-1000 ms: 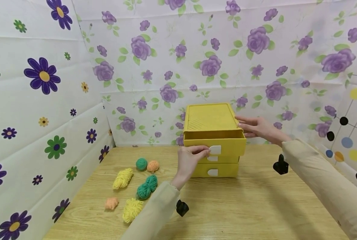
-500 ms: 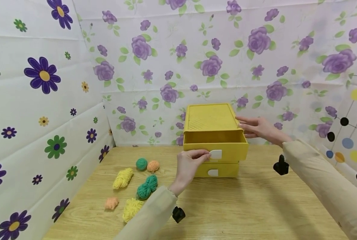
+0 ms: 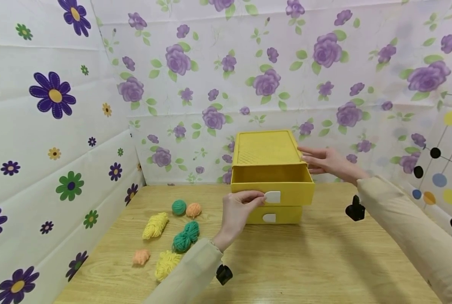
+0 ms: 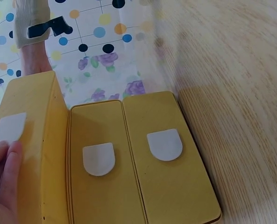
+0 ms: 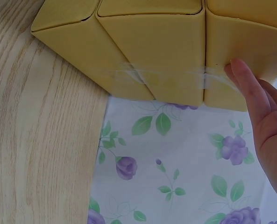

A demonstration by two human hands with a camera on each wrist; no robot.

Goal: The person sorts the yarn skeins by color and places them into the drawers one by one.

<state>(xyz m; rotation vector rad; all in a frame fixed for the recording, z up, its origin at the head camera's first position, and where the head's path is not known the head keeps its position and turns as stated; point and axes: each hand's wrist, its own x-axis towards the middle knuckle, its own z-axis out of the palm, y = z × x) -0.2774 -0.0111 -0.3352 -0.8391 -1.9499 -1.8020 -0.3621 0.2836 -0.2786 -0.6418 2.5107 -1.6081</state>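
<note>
A yellow drawer unit [image 3: 267, 145] stands toward the back of the table, its top drawer [image 3: 294, 194] pulled well out. No contents show in the visible part of that drawer. My left hand [image 3: 238, 213] pinches the edge of the drawer's white tab handle [image 3: 273, 196] between thumb and fingers. The left wrist view shows the two lower drawers [image 4: 98, 186] flush, each with a white tab. My right hand [image 3: 330, 162] rests with extended fingers against the unit's right side. In the right wrist view, fingertips [image 5: 238, 67] touch the side wall of the top tier.
Left on the wooden table [image 3: 279, 266] lie yarn bundles: two yellow skeins [image 3: 155, 226], a green skein [image 3: 186, 236], a green ball [image 3: 178, 207], an orange ball [image 3: 193, 210] and an orange bundle [image 3: 141, 256]. Flowered sheets [image 3: 210, 101] hang behind and at the left.
The top drawer has slid farther out toward me, mostly in the first half second, with my left hand pulling its tab. My right hand has stayed on the unit's side.
</note>
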